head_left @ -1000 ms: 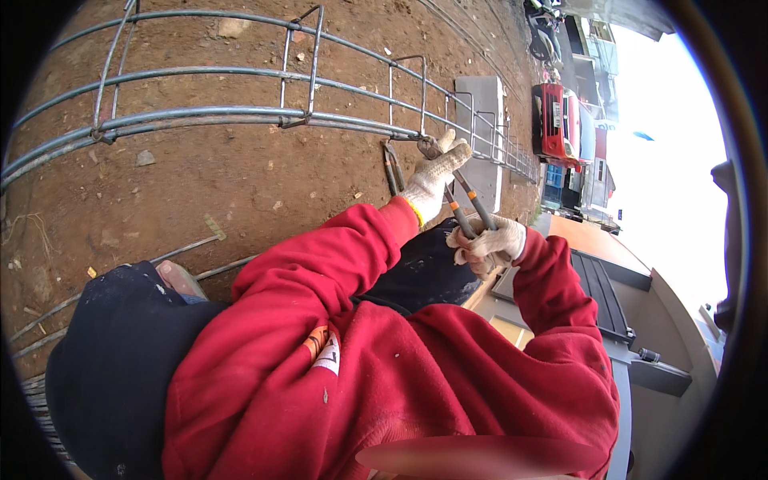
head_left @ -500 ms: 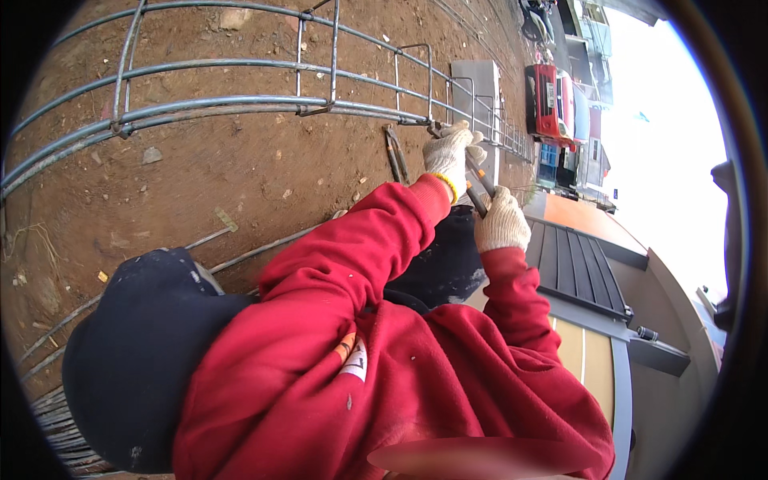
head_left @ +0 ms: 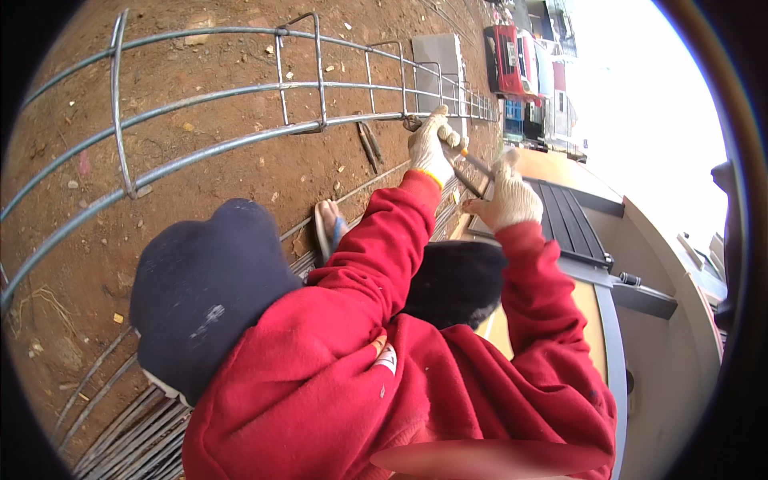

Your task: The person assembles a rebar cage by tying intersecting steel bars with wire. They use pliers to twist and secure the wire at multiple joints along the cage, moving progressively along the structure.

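A long rebar cage (head_left: 224, 150) of bars and square stirrups runs from the left edge toward the upper middle. At its near bar, my left hand (head_left: 430, 148), in a cream knit glove with a yellow cuff, has its fingers curled. What they pinch is hidden. Just to its right are the spread handles of metal pincers (head_left: 467, 181); the jaws are hidden near my left hand. My right hand (head_left: 512, 196), gloved alike, holds the pincers' handles between thumb and fingers. A second two-handled tool (head_left: 369, 146) lies on the dirt below the cage.
A grey block (head_left: 438, 68) sits behind the cage. Loose bars (head_left: 132, 440) are bundled at lower left. A sandalled foot (head_left: 326, 228) is beside my left sleeve. Dark metal slats (head_left: 568, 220) and a beam stand to the right; a red vehicle (head_left: 512, 64) is farther off.
The view has shifted, so the cage and vehicle appear farther left. My right hand's thumb and fingers have spread wider around the pincers' handles. My left hand remains at the cage bar.
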A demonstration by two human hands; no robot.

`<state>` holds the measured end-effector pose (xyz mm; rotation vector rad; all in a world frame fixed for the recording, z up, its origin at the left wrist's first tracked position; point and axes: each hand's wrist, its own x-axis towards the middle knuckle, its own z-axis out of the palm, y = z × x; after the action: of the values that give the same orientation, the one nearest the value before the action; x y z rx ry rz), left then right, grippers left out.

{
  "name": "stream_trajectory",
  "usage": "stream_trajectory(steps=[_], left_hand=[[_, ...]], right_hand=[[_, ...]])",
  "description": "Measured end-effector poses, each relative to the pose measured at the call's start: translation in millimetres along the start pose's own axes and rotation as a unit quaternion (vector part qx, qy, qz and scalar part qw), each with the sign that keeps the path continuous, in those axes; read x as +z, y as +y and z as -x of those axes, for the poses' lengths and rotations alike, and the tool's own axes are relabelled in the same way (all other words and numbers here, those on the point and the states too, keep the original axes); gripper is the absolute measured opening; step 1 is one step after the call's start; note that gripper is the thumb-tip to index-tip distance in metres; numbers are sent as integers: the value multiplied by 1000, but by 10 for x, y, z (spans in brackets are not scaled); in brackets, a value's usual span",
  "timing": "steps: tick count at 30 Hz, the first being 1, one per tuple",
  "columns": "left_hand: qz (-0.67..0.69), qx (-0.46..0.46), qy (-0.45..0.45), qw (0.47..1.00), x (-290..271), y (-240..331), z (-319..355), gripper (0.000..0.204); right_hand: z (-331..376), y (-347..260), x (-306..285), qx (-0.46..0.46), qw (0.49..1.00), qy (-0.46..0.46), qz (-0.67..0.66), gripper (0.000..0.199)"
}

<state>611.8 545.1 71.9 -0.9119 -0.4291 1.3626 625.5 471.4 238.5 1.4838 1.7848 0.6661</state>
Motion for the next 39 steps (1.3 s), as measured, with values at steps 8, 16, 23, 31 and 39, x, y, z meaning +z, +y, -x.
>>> stream_trajectory(steps=[8,16,23,31,39], left_hand=[[22,29,98,994,134,-84,-20,31],[-143,6,28,989,-172,179,128,26],[-176,78,62,979,-69,94,128,27],[-338,91,284,893,-673,-345,200,19],[-488,65,152,857,-1185,-17,21,52]], right_hand=[[-228,-254,542,-7,963,230,138,83],[-731,45,579,20,517,-624,-586,28],[-393,8,622,-124,930,-72,-340,65],[-345,369,1167,93,590,-513,-617,24],[-926,555,2108,-183,839,-252,-445,41]])
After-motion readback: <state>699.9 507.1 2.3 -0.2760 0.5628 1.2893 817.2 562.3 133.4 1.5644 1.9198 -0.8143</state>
